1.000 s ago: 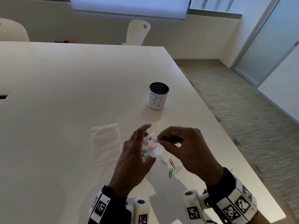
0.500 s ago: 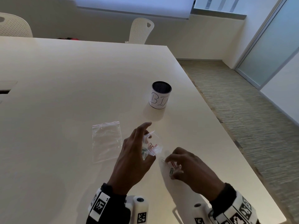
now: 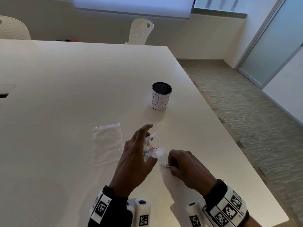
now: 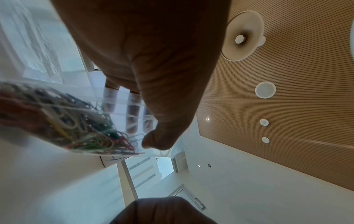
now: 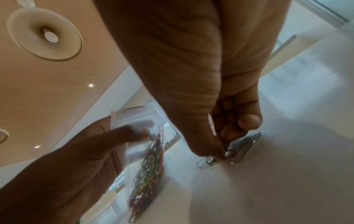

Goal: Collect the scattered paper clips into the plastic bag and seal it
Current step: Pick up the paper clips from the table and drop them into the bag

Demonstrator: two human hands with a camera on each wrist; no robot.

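Right wrist camera showed it best: the right hand (image 5: 220,91) was down at the tabletop with its fingers curled, thumb and fingertips (image 5: 249,121) pinching at a small cluster of loose paper clips, a green wire one (image 5: 209,160) and a couple of silvery-white ones (image 5: 245,150), all lying on the pale cream table (image 5: 287,181) right under the fingertips. From the head view the same hand (image 3: 188,167) sat low near the table's front edge, with only a silvery clip (image 3: 164,164) peeking out at its fingertips. Just beside it the left hand (image 3: 136,159) held a small clear plastic zip bag (image 3: 154,145) upright, its bottom touching or nearly touching the table, its mouth at the top, with the index finger stretched forward. In the left wrist view the thumb (image 4: 159,139) pressed the film against the fingers (image 4: 132,115) behind it, so the bag was pinched, and it was already packed with a tangle of red, green, yellow and white paper clips (image 4: 76,125). I could not tell whether the bag's mouth was parted or closed. Farther left, a second clear plastic zip bag (image 3: 106,143) lay flat on the table, apart from both hands. Beyond the hands stood a black mesh pencil cup wrapped in white paper with handwritten letters (image 3: 160,96), well apart from the clips. Two white perforated chairs (image 3: 141,31) stood at the far side of the table.
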